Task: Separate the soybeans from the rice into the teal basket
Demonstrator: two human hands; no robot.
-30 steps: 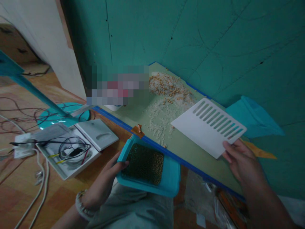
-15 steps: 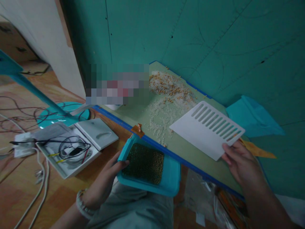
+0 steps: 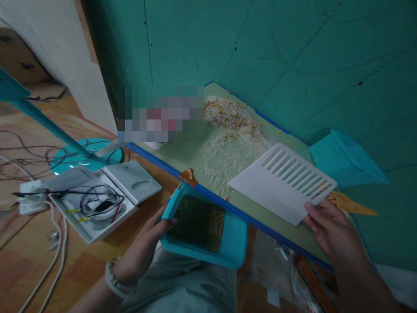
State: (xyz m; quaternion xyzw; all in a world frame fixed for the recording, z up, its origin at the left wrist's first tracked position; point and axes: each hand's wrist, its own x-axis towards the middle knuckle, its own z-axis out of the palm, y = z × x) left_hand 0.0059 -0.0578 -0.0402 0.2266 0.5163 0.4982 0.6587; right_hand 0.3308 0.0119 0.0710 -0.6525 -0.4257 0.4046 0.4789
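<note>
In the head view, my left hand (image 3: 153, 237) grips the left rim of a turquoise plastic tub (image 3: 234, 250), its thumb over the edge. Small dark green and yellowish beans (image 3: 197, 224) lie inside the tub, just below the table's front edge. My right hand (image 3: 329, 226) pinches the corner of a white slotted scraper (image 3: 263, 187), held over the table's right part. Left of the scraper, white grains (image 3: 218, 158) are scattered on the pale green tabletop (image 3: 185, 156). Behind them is a heap of yellow beans and white grains (image 3: 231, 115).
A turquoise container (image 3: 345, 158) stands at the table's right by the green wall. Orange tape (image 3: 189, 177) sticks to the front edge. On the floor at left are an open white box with cables (image 3: 97, 208) and a turquoise lamp base (image 3: 87, 156). Part of the table is pixelated.
My right hand has brought the scraper slightly down toward the table's front edge. The left hand and the tub have stayed in nearly the same place.
</note>
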